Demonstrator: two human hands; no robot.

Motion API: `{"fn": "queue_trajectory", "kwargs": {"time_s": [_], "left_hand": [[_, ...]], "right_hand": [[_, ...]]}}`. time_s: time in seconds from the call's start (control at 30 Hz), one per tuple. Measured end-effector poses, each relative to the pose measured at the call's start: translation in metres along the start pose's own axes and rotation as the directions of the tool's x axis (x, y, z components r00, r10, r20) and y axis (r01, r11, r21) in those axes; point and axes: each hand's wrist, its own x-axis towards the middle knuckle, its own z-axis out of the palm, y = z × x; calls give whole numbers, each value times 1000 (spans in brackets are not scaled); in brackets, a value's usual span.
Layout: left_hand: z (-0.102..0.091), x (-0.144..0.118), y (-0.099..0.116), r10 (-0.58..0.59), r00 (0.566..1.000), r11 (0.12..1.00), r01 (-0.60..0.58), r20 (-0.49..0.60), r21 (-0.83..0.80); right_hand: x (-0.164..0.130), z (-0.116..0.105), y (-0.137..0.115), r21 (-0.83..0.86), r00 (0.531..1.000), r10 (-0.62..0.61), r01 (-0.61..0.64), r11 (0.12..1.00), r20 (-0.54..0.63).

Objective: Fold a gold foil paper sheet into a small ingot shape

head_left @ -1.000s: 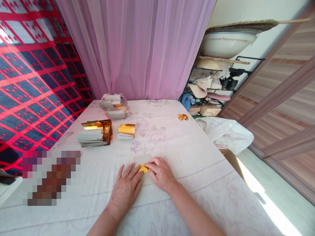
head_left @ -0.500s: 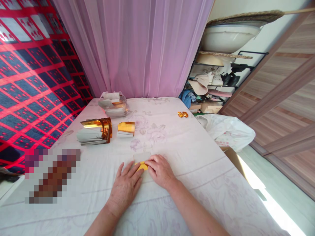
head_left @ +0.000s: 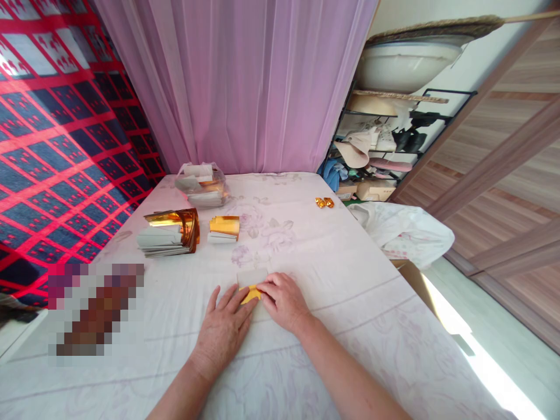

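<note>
At the far left of the frame hangs a red and dark-blue checked cloth [head_left: 56, 192], and below it a patch is pixelated, so I can't tell what lies there. Left of centre on my floral tablecloth [head_left: 341, 251] sits a thick stack of gold and grey paper [head_left: 163, 240], its sheets bent over. Just behind it, near the purple curtain [head_left: 262, 87], is a clear plastic bag [head_left: 201, 188] with more such sheets inside. My left hand [head_left: 222, 324] lies at lower centre, palm down and opened out, fingers spread, grasping nothing; its fingertips rest on the left part of a small sheet of paper [head_left: 251, 276]. That sheet lies on the cloth just below the middle of the frame, grey at its far side, with a gold strip [head_left: 254, 291] at its near side. Beyond my left hand stands a smaller stack of gold and grey paper [head_left: 224, 227]. My right hand [head_left: 286, 300], right of the sheet, has its fingers curled, with thumb and forefinger together at the gold strip's right end; I can't tell whether they pinch it or only press. Farther right, near the table's far edge, lie two crumpled-looking gold pieces [head_left: 321, 203], touching or nearly so. A white plastic bag [head_left: 411, 233] sits beside the table at right.
</note>
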Motion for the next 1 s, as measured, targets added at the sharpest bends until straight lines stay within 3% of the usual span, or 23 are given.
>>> {"fn": "queue_trajectory", "kwargs": {"time_s": [0.33, 0.67, 1.0], "left_hand": [[0, 1, -1, 4, 1000, 1000, -4, -5, 11], [0, 0, 0, 20, 1000, 999, -20, 16, 28], [1, 1, 0, -6, 999, 1000, 6, -33, -18]], "right_hand": [[1, 2, -1, 28, 999, 47, -47, 999, -17], [2, -1, 4, 88, 998, 52, -56, 995, 41], [2, 2, 11, 153, 998, 33, -41, 987, 55]]}}
